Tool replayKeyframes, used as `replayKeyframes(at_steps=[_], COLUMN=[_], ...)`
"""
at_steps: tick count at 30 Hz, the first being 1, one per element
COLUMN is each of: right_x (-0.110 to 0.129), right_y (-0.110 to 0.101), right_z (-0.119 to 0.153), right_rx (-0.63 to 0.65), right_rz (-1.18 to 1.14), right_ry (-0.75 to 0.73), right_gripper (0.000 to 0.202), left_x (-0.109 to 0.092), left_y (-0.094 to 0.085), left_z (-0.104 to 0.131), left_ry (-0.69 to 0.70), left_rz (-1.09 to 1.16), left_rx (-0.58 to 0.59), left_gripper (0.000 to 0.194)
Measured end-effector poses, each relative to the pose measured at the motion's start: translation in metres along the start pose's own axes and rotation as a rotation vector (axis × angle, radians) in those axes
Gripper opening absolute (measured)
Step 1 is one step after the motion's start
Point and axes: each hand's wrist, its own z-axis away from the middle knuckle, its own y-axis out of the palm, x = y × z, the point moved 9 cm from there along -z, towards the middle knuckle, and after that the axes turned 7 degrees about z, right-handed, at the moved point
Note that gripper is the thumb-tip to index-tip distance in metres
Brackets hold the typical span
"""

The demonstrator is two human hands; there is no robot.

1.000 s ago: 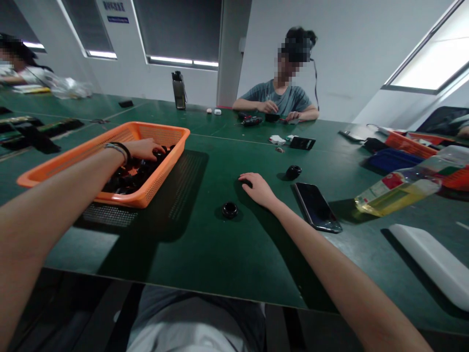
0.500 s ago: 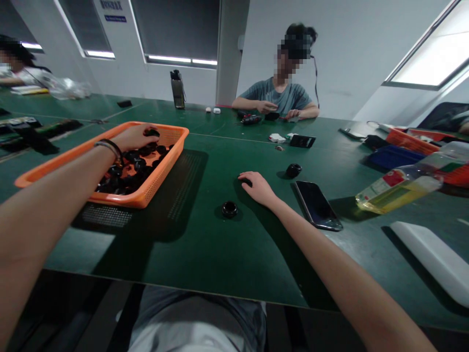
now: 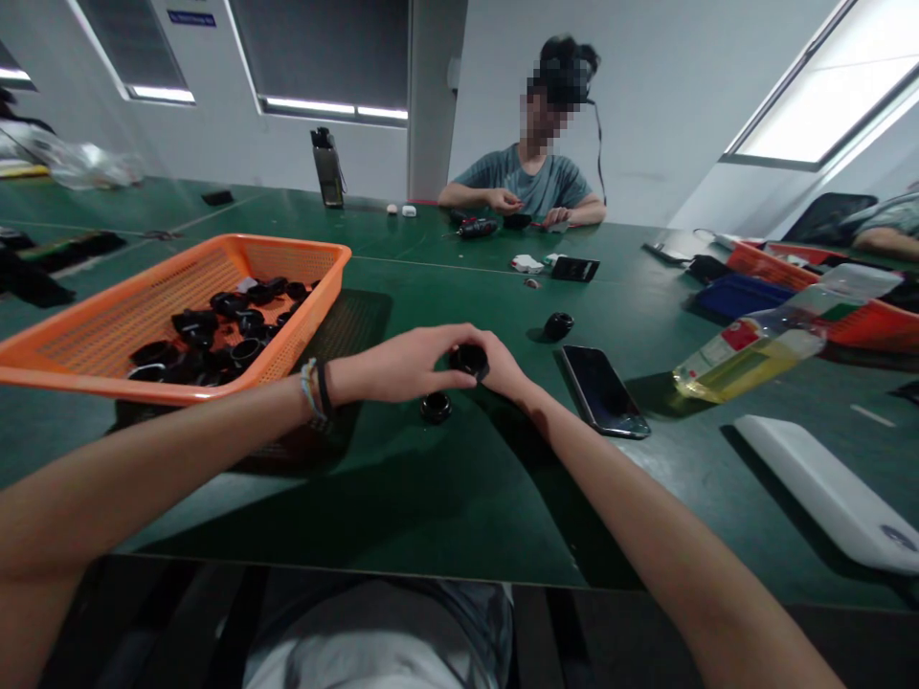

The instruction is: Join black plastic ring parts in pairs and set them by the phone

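Observation:
My left hand (image 3: 409,362) has its thumb and fingers curved round a black round hollow part (image 3: 470,360), its opening facing up. My right hand (image 3: 504,366) meets the left one at that part; its fingers are mostly hidden behind the left hand and the part, so their grip does not show. Just below the hands, a black ring-shaped part (image 3: 435,408) lies on the green table (image 3: 402,498). Another black round part (image 3: 558,326) rests further right. To the left, an orange basket (image 3: 314,316) contains several similar black parts (image 3: 193,328).
Right of my hands lie a smartphone (image 3: 604,390), a tilted bottle of yellow liquid (image 3: 747,354) and a white oblong case (image 3: 825,488). Across the table sits a person (image 3: 527,177) with a power drill (image 3: 477,228) nearby. A dark bottle (image 3: 328,170) stands at the back.
My left hand has come out of the orange basket with a black part and moved right to my right hand. The view has shifted slightly.

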Motion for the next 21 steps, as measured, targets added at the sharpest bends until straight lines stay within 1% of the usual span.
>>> replayKeyframes(at_steps=[2, 3, 5, 7, 9, 12, 15, 17, 21], right_x=[0.0, 0.0, -0.002, -0.001, -0.001, -0.001, -0.002, -0.002, -0.002], right_y=[0.0, 0.0, -0.001, -0.001, -0.001, -0.001, -0.001, 0.0, -0.001], right_z=[0.0, -0.001, -0.001, -0.001, -0.001, -0.001, -0.001, -0.001, -0.001], right_rx=[0.002, 0.0, -0.001, 0.002, 0.001, -0.015, -0.031, -0.035, -0.042], right_rz=[0.009, 0.018, 0.028, 0.026, 0.018, 0.011, 0.005, -0.004, -0.025], right_ry=[0.003, 0.016, 0.047, 0.059, 0.058, 0.052, 0.047, 0.039, 0.021], right_gripper=[0.023, 0.023, 0.025, 0.026, 0.026, 0.025, 0.025, 0.024, 0.023], left_x=[-0.005, -0.003, 0.006, 0.016, 0.022, 0.025, 0.025, 0.029, 0.047], left_y=[0.028, 0.039, 0.054, 0.061, 0.063, 0.063, 0.063, 0.061, 0.051], left_z=[-0.001, 0.0, 0.0, 0.002, 0.004, 0.006, 0.005, 0.005, 0.006], left_ry=[0.024, 0.019, -0.006, -0.035, -0.049, -0.033, -0.014, -0.012, -0.027], left_rz=[-0.008, -0.02, -0.053, -0.067, -0.063, -0.067, -0.096, -0.122, -0.156], left_rx=[0.064, 0.082, 0.093, 0.069, 0.023, -0.035, -0.047, -0.046, -0.048], left_gripper=[0.034, 0.033, 0.033, 0.032, 0.033, 0.035, 0.035, 0.036, 0.037])
